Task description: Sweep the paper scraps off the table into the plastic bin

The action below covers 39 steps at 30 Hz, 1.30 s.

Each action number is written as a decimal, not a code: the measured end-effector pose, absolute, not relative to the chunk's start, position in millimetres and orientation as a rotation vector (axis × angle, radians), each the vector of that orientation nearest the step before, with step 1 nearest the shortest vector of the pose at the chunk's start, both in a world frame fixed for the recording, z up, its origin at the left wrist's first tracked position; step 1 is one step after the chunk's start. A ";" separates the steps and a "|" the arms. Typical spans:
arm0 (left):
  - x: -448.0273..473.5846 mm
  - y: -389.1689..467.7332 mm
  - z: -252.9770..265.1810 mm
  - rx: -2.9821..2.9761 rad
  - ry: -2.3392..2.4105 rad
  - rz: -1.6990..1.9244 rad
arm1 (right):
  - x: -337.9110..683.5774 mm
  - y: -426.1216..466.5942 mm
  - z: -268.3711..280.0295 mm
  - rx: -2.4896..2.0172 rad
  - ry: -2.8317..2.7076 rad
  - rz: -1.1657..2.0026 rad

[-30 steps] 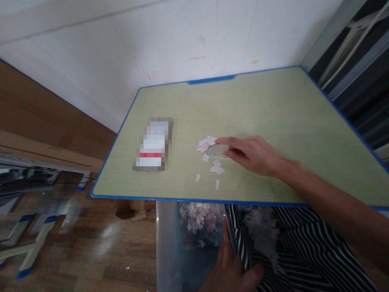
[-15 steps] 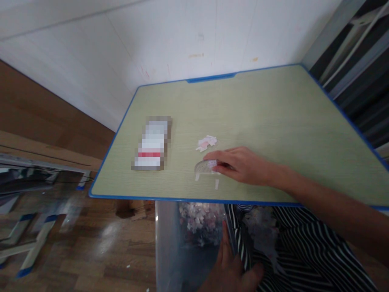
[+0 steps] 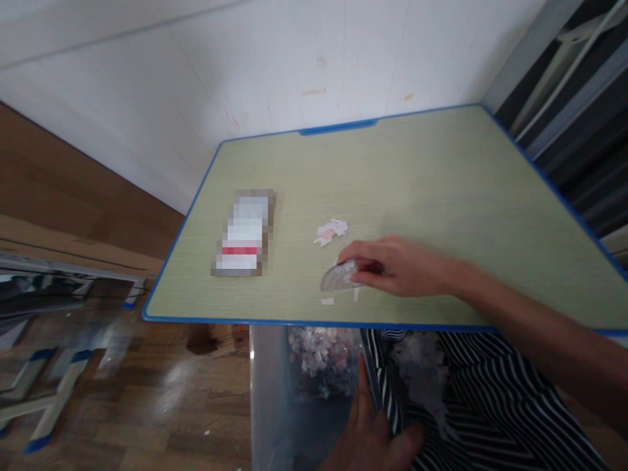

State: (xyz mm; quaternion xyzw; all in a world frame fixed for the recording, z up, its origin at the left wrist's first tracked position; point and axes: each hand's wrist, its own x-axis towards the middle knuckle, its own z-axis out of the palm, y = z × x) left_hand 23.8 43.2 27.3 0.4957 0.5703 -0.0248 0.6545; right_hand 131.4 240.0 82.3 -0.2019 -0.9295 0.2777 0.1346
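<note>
A clear semicircular protractor (image 3: 336, 277) is pinched in my right hand (image 3: 387, 265), its curved side facing left, low over the tabletop. Beside its lower edge lie loose paper strips (image 3: 328, 301). A small heap of white and pinkish paper scraps (image 3: 332, 231) sits just behind it. Below the table edge, my left hand (image 3: 370, 432) is at the right rim of a translucent plastic bin (image 3: 269, 386), index finger stretched along the inside and thumb on the outer side. Inside the bin are many paper scraps (image 3: 321, 353).
The pale green table (image 3: 417, 170) has a blue edge and stands against a white wall (image 3: 294, 59). A pixelated white rectangular object (image 3: 245, 229) lies at the table's left. More scraps (image 3: 424, 373) rest on striped cloth (image 3: 490, 386). A cardboard panel (image 3: 88, 176) stands left.
My right hand has shifted the protractor slightly right and toward me, tilting it. The left paper strip now lies crosswise and nearer the front edge. My left hand stays at the bin.
</note>
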 end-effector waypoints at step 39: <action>6.2 8.9 -7.4 2.228 1.091 0.288 | 157.3 251.3 87.9 -0.372 -2.758 0.686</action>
